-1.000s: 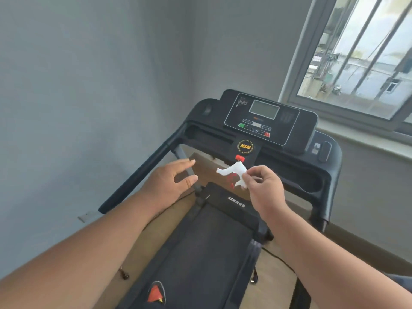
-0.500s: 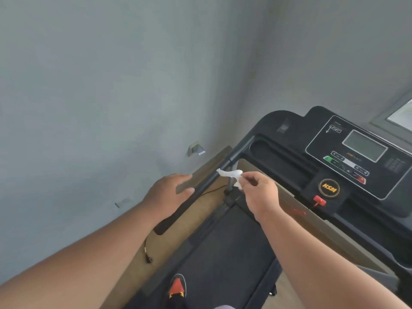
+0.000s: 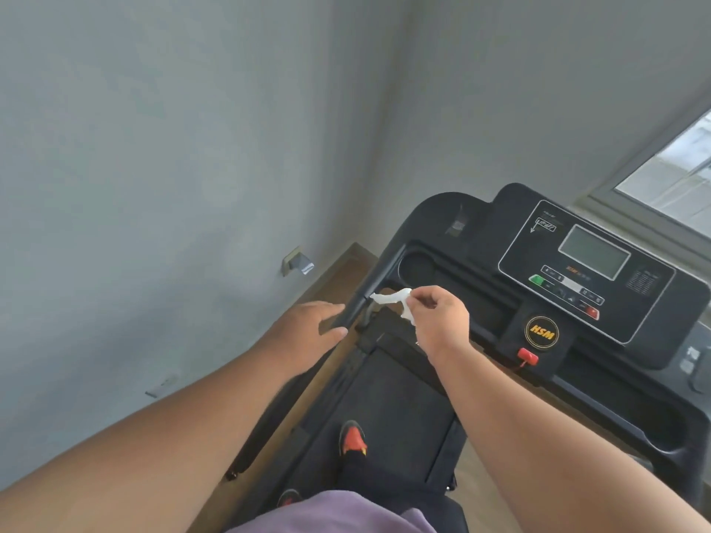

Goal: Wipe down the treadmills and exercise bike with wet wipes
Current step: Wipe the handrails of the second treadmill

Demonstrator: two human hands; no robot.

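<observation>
A black treadmill fills the right and lower view, its console (image 3: 584, 275) with a grey screen at the right. My right hand (image 3: 438, 321) pinches a twisted white wet wipe (image 3: 392, 298) just beside the left handrail (image 3: 365, 298). My left hand (image 3: 307, 332) hovers at that handrail with fingers straight and thumb spread, the rail between thumb and fingers. Whether it touches the rail I cannot tell. I stand on the dark belt (image 3: 392, 398), one shoe with an orange tip (image 3: 352, 440) showing.
A grey wall stands close on the left, with a socket plate (image 3: 298, 261) low near the wooden floor (image 3: 334, 275). A window (image 3: 677, 178) is at the upper right. A red safety key (image 3: 527, 355) hangs below the yellow logo badge.
My view has swung left and down, so the console sits at the right. Both hands have moved to the left handrail, the wipe still pinched in my right hand.
</observation>
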